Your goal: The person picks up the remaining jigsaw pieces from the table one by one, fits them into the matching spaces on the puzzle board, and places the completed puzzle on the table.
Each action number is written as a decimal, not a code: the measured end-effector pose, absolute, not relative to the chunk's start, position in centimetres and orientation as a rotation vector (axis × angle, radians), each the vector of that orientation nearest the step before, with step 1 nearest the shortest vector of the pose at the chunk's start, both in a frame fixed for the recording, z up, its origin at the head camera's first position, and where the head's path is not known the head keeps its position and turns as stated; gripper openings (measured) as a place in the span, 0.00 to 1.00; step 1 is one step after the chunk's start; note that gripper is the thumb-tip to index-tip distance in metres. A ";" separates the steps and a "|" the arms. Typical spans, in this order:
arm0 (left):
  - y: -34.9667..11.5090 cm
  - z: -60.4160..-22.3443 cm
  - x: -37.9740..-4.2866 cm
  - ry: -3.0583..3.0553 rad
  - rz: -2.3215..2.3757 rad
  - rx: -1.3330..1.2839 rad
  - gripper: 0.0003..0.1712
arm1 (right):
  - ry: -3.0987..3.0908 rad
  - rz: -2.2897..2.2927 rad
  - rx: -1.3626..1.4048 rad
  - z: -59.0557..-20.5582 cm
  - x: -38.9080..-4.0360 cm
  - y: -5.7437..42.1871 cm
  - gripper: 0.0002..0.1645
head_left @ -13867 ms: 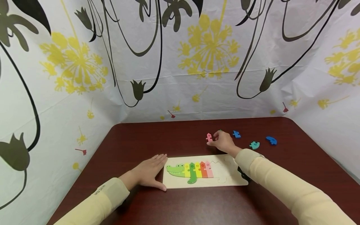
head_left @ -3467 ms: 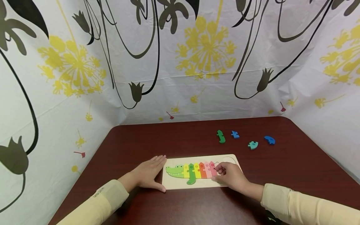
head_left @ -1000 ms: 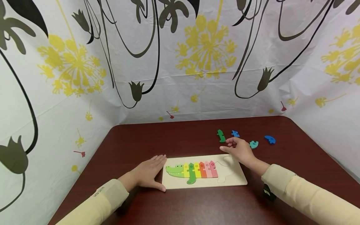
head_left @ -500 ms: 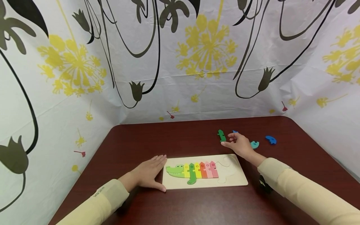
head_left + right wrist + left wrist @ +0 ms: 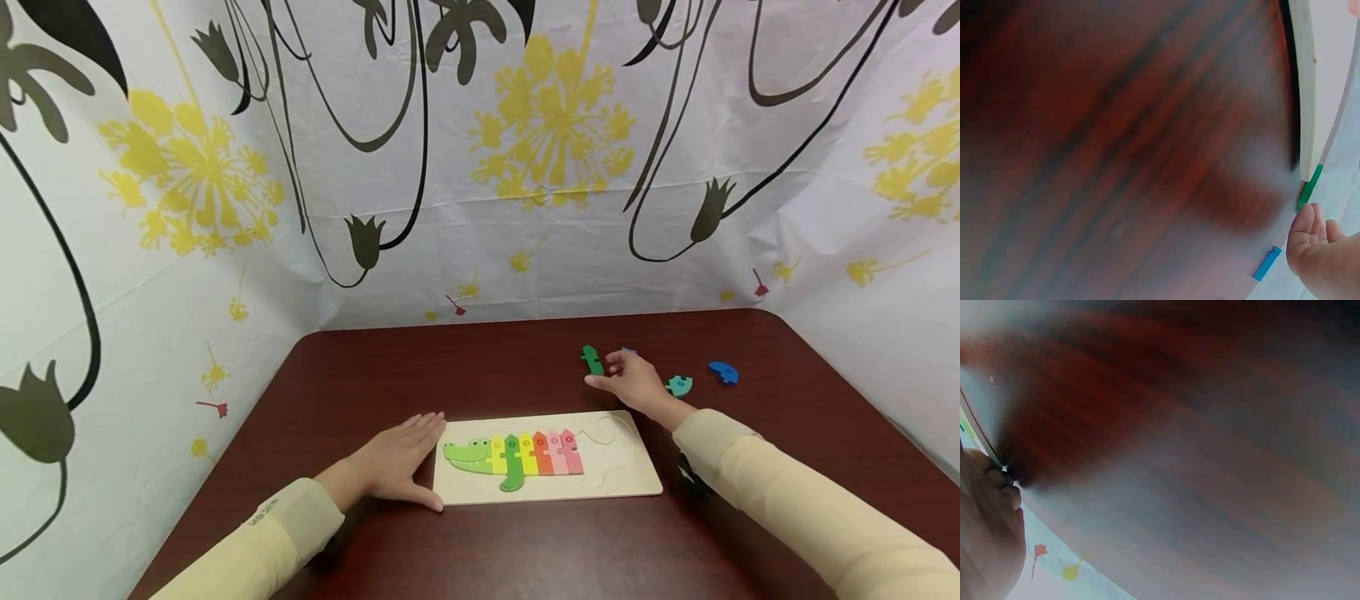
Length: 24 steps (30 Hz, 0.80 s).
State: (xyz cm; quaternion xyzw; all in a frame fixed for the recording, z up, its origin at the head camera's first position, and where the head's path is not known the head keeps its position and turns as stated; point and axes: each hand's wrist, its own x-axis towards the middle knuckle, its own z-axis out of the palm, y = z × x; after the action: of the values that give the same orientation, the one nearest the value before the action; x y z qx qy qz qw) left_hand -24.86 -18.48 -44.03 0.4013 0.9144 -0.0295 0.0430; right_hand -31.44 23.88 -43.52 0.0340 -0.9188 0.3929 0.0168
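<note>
A pale wooden puzzle board [image 5: 611,487] lies on the table, carrying a crocodile's green head [image 5: 468,452] and a row of coloured pieces that ends in a darker pink piece [image 5: 572,454]. My left hand [image 5: 393,462] rests flat at the board's left edge, fingers straight, thumb at the near corner; the left wrist view shows only part of it. Beyond the board, my right hand [image 5: 633,383] hovers beside a green puzzle piece [image 5: 592,360], thumb and fingers apart and loosely bent, with nothing between them. In the right wrist view its fingertips overlap the lower end of that green piece.
A blue piece [image 5: 628,351] is mostly hidden behind my right hand. Farther right lie a teal piece [image 5: 679,386] and a curved blue piece [image 5: 723,372]. Outlined recesses show on the board's right part. A patterned cloth [image 5: 480,283] hangs around the dark red table [image 5: 420,367].
The darker pink piece went from the table into the row on the board. Since then my right hand has moved off the board to the green piece. My left hand stays put.
</note>
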 end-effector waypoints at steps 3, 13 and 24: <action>-18.5 -44.1 -24.9 2.801 -0.090 1.237 0.71 | -2.864 1.211 0.101 -43.6 -31.8 23.8 0.43; -18.4 -43.9 -24.8 2.793 -0.091 1.207 0.71 | -2.870 1.156 0.098 -43.9 -32.7 23.7 0.41; -18.4 -44.0 -24.9 2.796 -0.097 1.211 0.71 | -2.846 1.145 0.112 -43.9 -32.6 23.0 0.38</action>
State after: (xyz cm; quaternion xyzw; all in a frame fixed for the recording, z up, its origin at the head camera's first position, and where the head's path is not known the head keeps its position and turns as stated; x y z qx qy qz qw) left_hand -24.88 -18.37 -44.02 0.3967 0.9162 -0.0318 0.0464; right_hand -32.65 22.97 -43.87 0.0365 -0.9265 0.3728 0.0361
